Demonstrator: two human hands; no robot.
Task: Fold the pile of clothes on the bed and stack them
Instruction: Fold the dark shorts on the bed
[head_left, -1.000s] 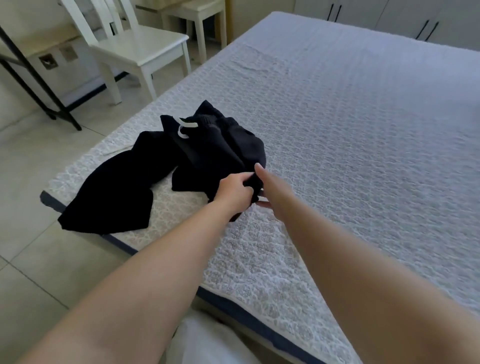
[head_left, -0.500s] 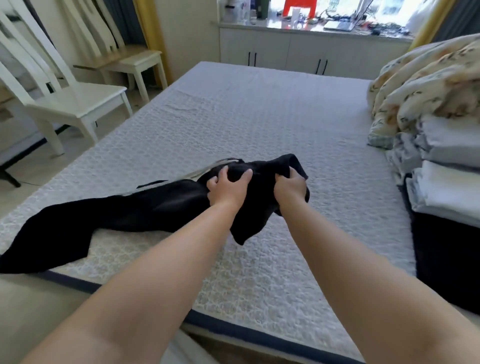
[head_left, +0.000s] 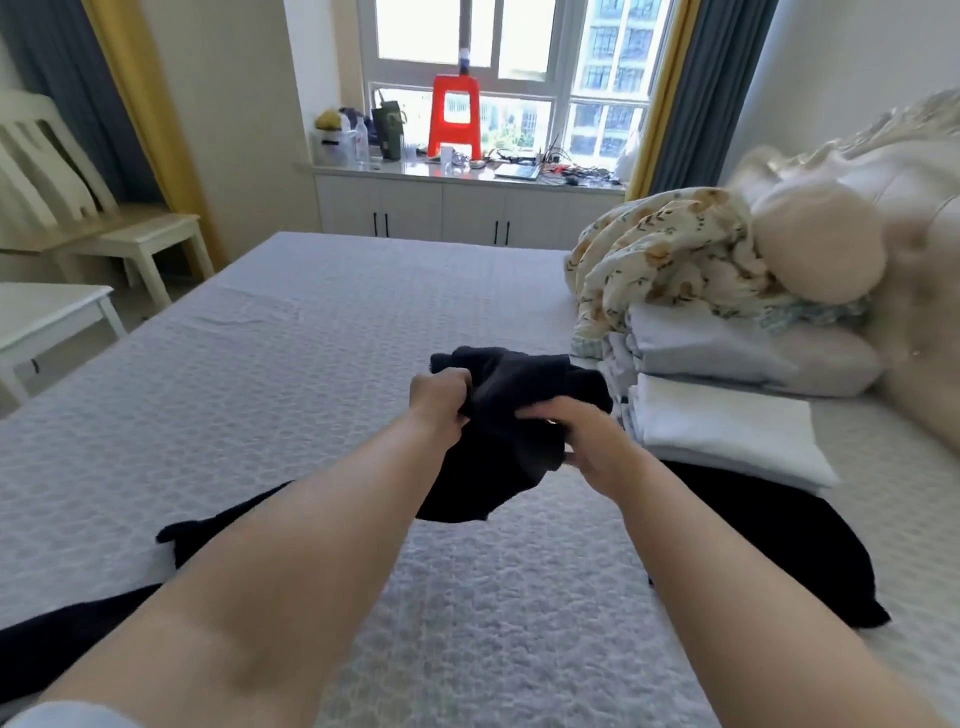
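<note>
presently the black garment (head_left: 511, 415) is held bunched above the bed (head_left: 260, 364), near the middle of its quilted cover, with a dark length trailing down to the left behind the left forearm. left hand (head_left: 439, 397) has its fingers curled round a gather of cloth at the upper edge; right hand (head_left: 587, 444) grips the lower right of the bunch, fingers folded into the fabric. judged soft, limp and light, not slippery; it will sag wherever unsupported, so hold is best taken at the waistband or a seam corner, one hand each side. what kind of garment it is cannot be confirmed. folded pale linen (head_left: 727, 431) is stacked just right, atop another dark cloth (head_left: 753, 545) whose extent is partly covered. fingertips of both hands are mostly buried in cloth.
</note>
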